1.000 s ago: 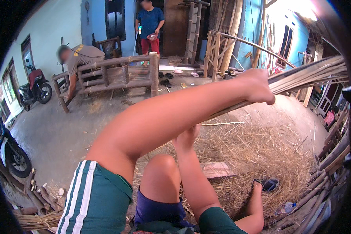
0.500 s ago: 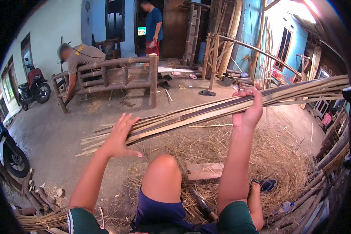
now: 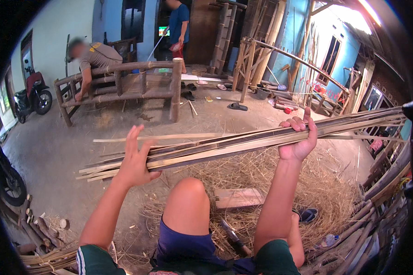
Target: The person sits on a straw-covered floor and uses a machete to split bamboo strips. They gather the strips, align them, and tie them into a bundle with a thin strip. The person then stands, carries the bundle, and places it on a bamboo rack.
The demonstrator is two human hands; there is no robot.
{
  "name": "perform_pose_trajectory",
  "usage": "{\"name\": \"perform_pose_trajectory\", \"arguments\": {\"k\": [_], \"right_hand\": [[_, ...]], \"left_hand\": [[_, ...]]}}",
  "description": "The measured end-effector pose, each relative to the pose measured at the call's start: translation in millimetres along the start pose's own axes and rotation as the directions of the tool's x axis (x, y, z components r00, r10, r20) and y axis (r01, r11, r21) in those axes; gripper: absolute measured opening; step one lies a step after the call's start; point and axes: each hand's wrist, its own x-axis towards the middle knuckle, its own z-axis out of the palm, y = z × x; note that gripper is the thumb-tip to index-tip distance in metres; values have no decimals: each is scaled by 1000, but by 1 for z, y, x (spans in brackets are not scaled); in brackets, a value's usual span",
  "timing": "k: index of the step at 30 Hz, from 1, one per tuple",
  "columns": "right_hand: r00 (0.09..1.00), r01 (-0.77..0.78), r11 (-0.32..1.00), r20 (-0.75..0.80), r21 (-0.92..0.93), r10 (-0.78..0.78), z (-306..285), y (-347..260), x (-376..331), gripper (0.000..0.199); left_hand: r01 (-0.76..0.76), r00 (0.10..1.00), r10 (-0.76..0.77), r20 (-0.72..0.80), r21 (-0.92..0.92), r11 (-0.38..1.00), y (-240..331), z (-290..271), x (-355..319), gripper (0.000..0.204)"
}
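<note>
Clamping bamboo strips (image 3: 225,147) in right fingers (image 3: 312,134) right of wooden board (image 3: 237,197), holding left fingers (image 3: 133,140) apart at strips, left of board.

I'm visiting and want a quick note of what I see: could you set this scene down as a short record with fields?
Held: bundle of bamboo strips, sloping up to the right
Left hand: fingers spread, at the bundle's left part
Right hand: fingers curled over the bundle
Ground: dry shavings, wooden board, knife
Other people: one person leaning over a bamboo bench; another person standing behind
Far left: motorbike near a pale wall
</note>
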Motion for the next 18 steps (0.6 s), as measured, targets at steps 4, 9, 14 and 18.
{"name": "perform_pose_trajectory", "arguments": {"k": [4, 9, 14, 18], "right_hand": [[1000, -10, 1000, -15, -1, 10, 4, 3, -7, 38], [971, -23, 991, 238, 135, -10, 14, 0, -6, 56], [979, 111, 981, 188, -157, -81, 51, -31, 48, 54], [962, 228, 918, 222, -324, -161, 77, -31, 76, 86]], "left_hand": [[169, 928, -76, 366, -231, 958, -9, -3, 12, 71], [426, 630, 109, 769, -459, 780, -18, -2, 19, 63], [391, 723, 164, 671, -593, 704, 17, 20, 19, 60], [368, 847, 59, 528, -663, 652, 46, 27, 29, 63]]}}
